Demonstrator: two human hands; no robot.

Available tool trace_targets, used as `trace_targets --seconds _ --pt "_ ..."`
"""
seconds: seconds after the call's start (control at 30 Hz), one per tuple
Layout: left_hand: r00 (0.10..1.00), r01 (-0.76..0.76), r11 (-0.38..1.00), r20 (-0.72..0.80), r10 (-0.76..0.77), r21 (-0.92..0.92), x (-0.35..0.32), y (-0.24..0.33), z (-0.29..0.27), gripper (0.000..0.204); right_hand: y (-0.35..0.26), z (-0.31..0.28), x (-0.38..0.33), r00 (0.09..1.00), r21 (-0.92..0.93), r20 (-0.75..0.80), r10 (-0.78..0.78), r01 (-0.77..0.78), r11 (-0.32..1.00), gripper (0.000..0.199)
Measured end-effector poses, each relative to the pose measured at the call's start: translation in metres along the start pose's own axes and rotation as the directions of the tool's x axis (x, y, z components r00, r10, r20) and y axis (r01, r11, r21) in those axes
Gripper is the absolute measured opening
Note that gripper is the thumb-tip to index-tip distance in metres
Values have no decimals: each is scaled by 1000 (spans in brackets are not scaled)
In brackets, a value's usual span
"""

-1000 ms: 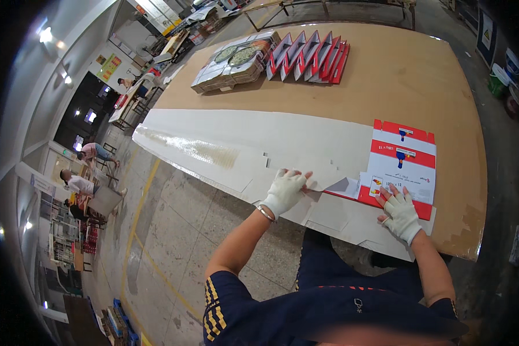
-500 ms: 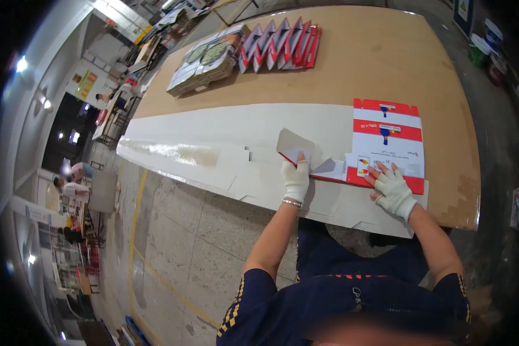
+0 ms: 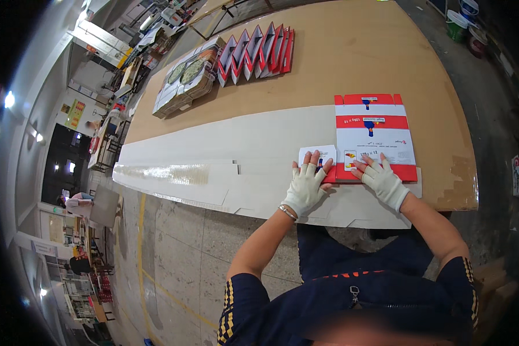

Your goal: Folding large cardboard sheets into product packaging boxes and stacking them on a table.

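A flat red-and-white printed carton sheet [image 3: 375, 138] with blue figures lies near the front of the table, on a large pale cardboard sheet [image 3: 259, 132]. Its left side flap [image 3: 327, 152] is folded over to the right of the crease, or laid flat beside the main panel; which of these I cannot tell. My left hand [image 3: 307, 189], in a white fingerless glove, presses on this flap with fingers spread. On the carton's lower edge, my right hand [image 3: 385, 183], gloved likewise, rests flat with its fingers apart. Neither hand grasps anything.
Farther back stand folded red-and-white cartons [image 3: 256, 53] in a zigzag row. Beside them lies a strapped bundle of printed cardboard [image 3: 187, 75]. Brown board [image 3: 352, 40] covers the table. Buckets [image 3: 458, 26] stand at the far right; people and workbenches are off to the left.
The left flap, raised with its grey side showing before, now lies down with its printed side up. My left hand has moved from holding its edge to lying on top.
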State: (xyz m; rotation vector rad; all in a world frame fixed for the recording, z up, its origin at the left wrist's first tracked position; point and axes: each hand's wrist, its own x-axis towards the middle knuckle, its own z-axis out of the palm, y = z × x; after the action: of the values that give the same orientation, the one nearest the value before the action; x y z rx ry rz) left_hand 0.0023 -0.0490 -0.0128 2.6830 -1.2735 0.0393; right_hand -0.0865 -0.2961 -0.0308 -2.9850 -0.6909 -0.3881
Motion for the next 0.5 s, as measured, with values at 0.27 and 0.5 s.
trace_targets --seconds 0.27,0.5 --pt "993 91 986 65 -101 142 7 8 7 61 -5 17 -5 999 -27 -36 23 -24 999 44" --pt "989 109 980 85 -124 166 6 13 8 60 -2 17 -7 999 7 39 -15 15 1000 45"
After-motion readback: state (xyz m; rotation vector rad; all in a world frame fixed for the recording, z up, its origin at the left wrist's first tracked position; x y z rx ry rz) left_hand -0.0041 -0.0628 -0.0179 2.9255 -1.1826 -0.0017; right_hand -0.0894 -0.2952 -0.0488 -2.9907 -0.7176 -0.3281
